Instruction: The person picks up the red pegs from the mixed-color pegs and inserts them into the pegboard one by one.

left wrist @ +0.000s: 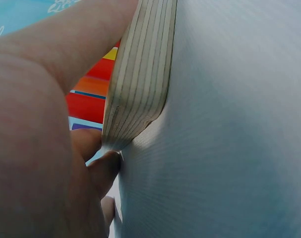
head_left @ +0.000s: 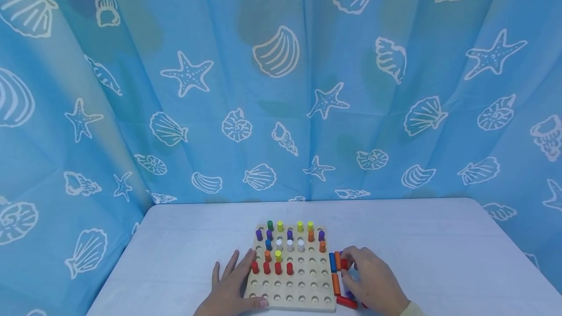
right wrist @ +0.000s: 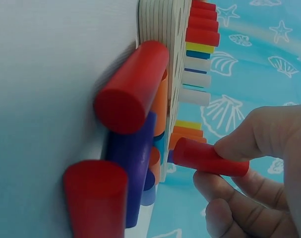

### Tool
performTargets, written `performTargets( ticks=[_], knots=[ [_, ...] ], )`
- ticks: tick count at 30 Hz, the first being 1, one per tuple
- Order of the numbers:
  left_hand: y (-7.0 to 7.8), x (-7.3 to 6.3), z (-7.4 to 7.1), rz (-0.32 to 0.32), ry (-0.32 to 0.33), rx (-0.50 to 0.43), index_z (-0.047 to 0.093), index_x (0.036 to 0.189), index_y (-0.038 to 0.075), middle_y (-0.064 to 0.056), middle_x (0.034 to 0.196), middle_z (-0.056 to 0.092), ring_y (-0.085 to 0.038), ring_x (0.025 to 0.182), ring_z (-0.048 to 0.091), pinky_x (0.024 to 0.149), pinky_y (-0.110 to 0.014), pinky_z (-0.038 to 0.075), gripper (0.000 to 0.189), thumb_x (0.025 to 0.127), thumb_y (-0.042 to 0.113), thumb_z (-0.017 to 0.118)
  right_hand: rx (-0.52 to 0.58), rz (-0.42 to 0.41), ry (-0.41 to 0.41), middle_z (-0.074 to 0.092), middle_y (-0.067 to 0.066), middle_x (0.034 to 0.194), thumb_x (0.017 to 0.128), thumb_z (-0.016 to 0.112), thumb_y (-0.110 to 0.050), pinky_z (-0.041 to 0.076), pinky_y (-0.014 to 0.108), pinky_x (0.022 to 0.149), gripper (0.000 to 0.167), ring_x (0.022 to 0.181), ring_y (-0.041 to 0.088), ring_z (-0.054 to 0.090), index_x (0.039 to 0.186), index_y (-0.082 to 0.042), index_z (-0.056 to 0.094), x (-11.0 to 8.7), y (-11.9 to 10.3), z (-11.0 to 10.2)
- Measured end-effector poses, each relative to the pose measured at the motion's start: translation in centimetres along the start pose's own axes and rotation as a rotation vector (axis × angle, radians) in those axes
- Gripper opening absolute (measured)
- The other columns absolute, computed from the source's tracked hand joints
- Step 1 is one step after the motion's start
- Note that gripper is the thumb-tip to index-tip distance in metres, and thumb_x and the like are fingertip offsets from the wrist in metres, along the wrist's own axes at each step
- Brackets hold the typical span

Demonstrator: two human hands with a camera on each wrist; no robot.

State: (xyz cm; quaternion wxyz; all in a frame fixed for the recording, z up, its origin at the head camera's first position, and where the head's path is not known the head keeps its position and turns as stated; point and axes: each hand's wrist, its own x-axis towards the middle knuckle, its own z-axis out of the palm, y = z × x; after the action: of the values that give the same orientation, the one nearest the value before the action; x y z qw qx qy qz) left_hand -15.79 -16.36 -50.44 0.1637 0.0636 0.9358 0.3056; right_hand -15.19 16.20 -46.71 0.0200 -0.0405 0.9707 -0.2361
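Observation:
A wooden peg board (head_left: pixel 295 278) lies on the table with several coloured pegs upright in its holes. My left hand (head_left: pixel 230 289) steadies it, fingers spread along the left edge and thumb at the near left corner. In the left wrist view the board's layered side (left wrist: pixel 140 74) is close to that hand. My right hand (head_left: pixel 373 279) is just right of the board. Thumb and fingers pinch a red peg (right wrist: pixel 205 156), held above the loose pegs in the right wrist view. A row of red pegs (head_left: pixel 278 268) stands across the board's left part.
Loose pegs lie against the board's right side: a blue one (head_left: pixel 332 262), orange ones (head_left: pixel 336 285), a purple one (right wrist: pixel 133 168) and red ones (head_left: pixel 347 302). The white table (head_left: pixel 175 247) ends at a blue shell-print curtain (head_left: pixel 272 101).

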Motion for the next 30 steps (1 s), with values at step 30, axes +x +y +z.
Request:
performTargets(
  ticks=[30],
  knots=[
    [0.1, 0.0, 0.0, -0.009, 0.009, 0.008, 0.030, 0.159, 0.012, -0.013, 0.162, 0.032, -0.044, 0.152, 0.006, 0.111, -0.073, -0.014, 0.119, 0.066, 0.066, 0.082, 0.018, -0.118, 0.063, 0.051, -0.008, 0.076, 0.083, 0.080, -0.019, 0.041, 0.023, 0.057, 0.021, 0.066, 0.008, 0.044, 0.098, -0.018, 0.065, -0.2, -2.3, 0.5]
  ],
)
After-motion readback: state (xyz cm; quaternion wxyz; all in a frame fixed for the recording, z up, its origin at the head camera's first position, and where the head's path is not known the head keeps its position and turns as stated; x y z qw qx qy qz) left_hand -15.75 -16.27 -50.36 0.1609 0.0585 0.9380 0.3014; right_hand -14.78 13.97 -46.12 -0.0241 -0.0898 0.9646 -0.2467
